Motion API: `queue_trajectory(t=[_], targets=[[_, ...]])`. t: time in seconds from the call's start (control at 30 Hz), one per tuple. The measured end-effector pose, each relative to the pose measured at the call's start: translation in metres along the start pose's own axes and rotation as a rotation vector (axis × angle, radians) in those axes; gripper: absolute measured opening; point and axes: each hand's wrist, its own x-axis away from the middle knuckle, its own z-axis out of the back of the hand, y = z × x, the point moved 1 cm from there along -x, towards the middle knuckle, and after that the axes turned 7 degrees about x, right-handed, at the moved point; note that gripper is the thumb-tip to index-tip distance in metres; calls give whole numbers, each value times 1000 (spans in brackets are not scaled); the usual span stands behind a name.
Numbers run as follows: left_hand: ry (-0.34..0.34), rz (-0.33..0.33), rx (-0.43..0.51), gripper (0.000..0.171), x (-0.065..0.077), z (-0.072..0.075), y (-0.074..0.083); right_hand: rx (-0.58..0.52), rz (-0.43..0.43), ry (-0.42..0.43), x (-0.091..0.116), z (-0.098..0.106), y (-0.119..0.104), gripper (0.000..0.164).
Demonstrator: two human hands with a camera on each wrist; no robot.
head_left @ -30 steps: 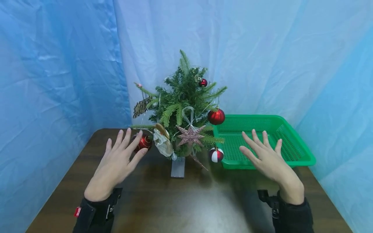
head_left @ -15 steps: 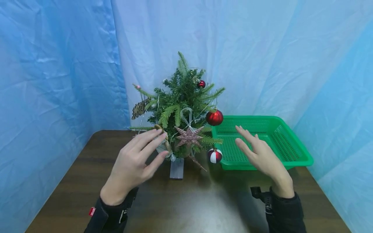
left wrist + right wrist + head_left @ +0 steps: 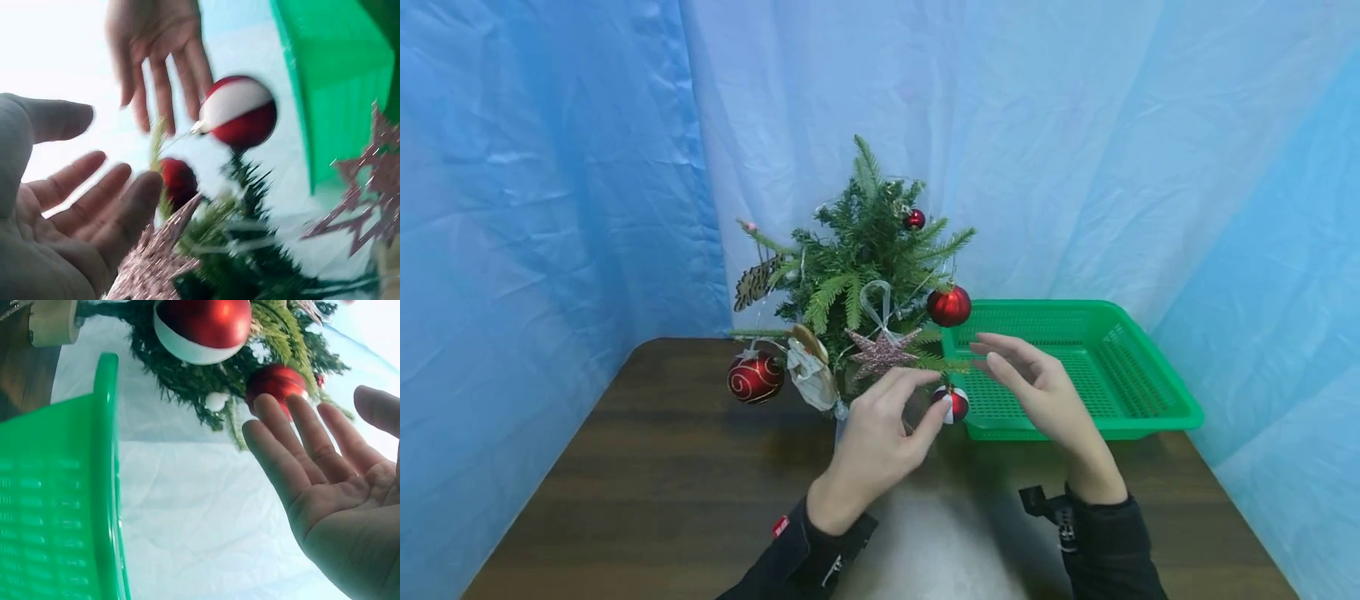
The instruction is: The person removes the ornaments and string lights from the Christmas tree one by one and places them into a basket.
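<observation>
A small Christmas tree [image 3: 880, 225] hung with ornaments stands mid-table. In the head view my left hand [image 3: 880, 437] reaches across its front, thumb and fingertips close to the red-and-white bauble [image 3: 956, 403]. The left wrist view shows that bauble [image 3: 240, 111] apart from the thumb and fingers, with nothing between them. A glittery pink star ornament [image 3: 882, 352] hangs just above my left hand. My right hand [image 3: 1045, 392] hovers over the basket's near left side, fingers loosely extended and holding nothing. Beside its fingertips in the right wrist view is a plain red bauble [image 3: 275, 384].
A green plastic basket [image 3: 1180, 400] stands right of the tree on the dark wooden table [image 3: 647, 475]. On the tree's left hang a red bauble with gold swirls [image 3: 756, 377], a whitish figure ornament [image 3: 810, 375] and a wooden ornament [image 3: 757, 283]. Blue curtains [image 3: 550, 208] surround the table.
My left hand has swept right from beside the swirled bauble to the red-and-white bauble. My right hand has shifted left and its fingers have drawn closer together. The ornaments remain hanging.
</observation>
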Motion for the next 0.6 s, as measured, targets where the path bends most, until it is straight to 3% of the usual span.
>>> queue_trajectory(t=[0.17,0.27,0.4,0.6], targets=[[-117,188,-41,41,7,-10,-6,-35,-43,-39,-2,-6,2,41],[-202,261,-47,47,10,-10,-12,-67,-67,-54,-2,-7,4,43],[-252,275,-56,53,11,-16,-20,-96,-84,-68,-3,-8,6,47],[-225,255,-88,52,12,-25,-27,-98,-110,-106,-4,-12,10,52]])
